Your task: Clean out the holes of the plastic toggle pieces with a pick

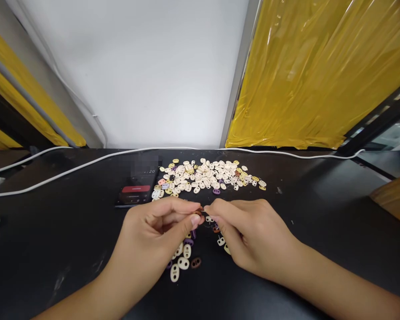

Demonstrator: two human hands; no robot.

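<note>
Brown piece (197, 213) pinched by left hand (150, 233); right hand (251, 233) holds something thin (204, 211) (details blurred).

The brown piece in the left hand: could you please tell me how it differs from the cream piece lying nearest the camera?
The brown piece is dark, while the cream piece is pale. The brown piece is pinched in the left hand; the cream piece lies on the black table. Fingers partly hide the brown piece, whereas the cream piece shows its full oval and two holes.
</note>
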